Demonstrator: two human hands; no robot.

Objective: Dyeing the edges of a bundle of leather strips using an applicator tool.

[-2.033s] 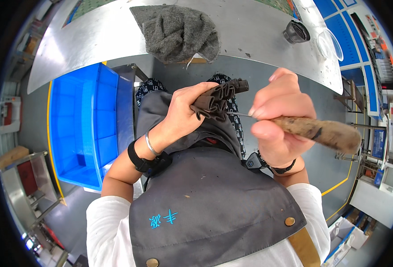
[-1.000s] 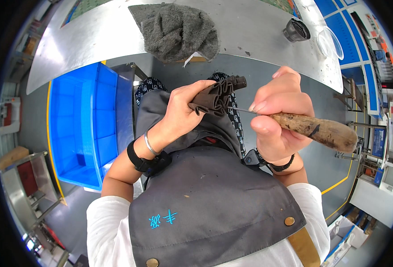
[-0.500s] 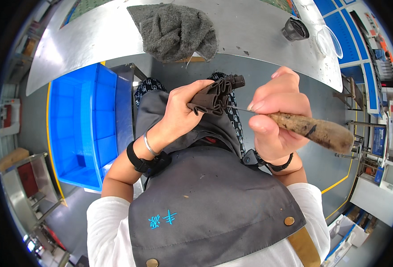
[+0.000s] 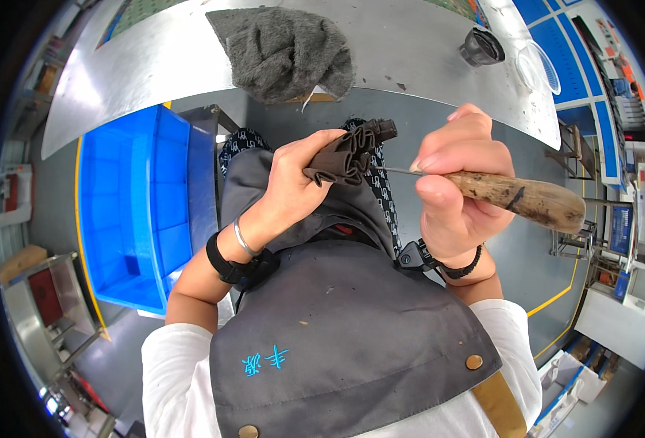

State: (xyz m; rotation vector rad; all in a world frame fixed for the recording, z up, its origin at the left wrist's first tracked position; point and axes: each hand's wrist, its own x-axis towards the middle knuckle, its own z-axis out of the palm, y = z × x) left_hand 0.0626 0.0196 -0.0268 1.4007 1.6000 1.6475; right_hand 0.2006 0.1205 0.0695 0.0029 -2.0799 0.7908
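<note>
A dark brown, ridged piece with folded-looking channels (image 4: pixel 346 155) is held up over my lap in my left hand (image 4: pixel 293 169), whose fingers are wrapped around its near end. I cannot tell its exact kind. To the right, my right hand (image 4: pixel 462 171) grips a thin-shafted hand tool, like an awl, by its worn wooden handle (image 4: pixel 530 197). The thin metal shaft (image 4: pixel 399 171) points left, and its end meets the ridged side of the brown piece. Whether the tip is inside a channel or only against it is hidden.
Ahead stands a metal table (image 4: pixel 410 44) bearing a crumpled grey cloth (image 4: pixel 286 55), a black cup-like part (image 4: pixel 481 47) and a clear plastic dish (image 4: pixel 535 67). A deep blue bin (image 4: pixel 136 212) is on my left. Shelving (image 4: pixel 629 182) lines the far right.
The wooden handle has swung up to a flatter angle and shifted slightly right with my right hand. My left hand and the brown piece have moved only slightly.
</note>
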